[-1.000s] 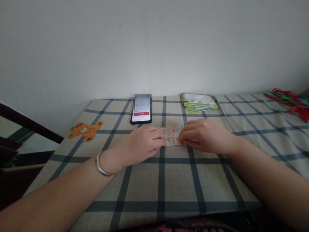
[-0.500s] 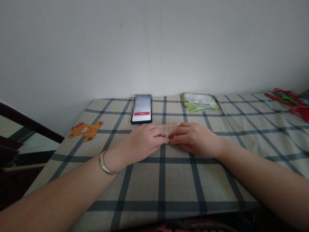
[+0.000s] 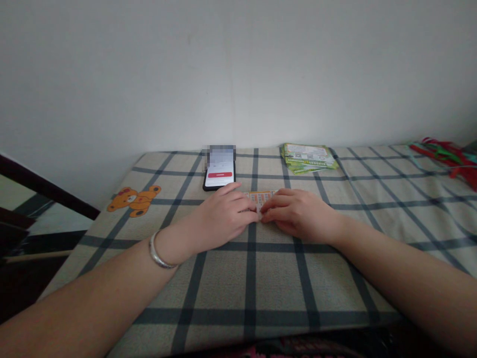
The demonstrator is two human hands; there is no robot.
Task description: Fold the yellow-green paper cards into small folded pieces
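A small orange-and-white printed paper (image 3: 260, 198) lies on the checked cloth (image 3: 268, 278), mostly covered by my hands. My left hand (image 3: 222, 217), with a silver bangle on its wrist, has curled fingers pressing on the paper's left part. My right hand (image 3: 296, 214) rests on its right part, fingers bent and pressed together. The fingertips of both hands meet over the paper's middle. Only the paper's far edge shows between them.
A black phone (image 3: 219, 171) with a lit screen lies just behind my left hand. A stack of green printed leaflets (image 3: 307, 157) sits at the back. Red and green ribbons (image 3: 449, 155) lie at the far right. A bear print (image 3: 133, 199) marks the cloth's left side.
My right hand slid left over the paper until its fingertips met those of my left hand. Far less of the paper shows than a second ago.
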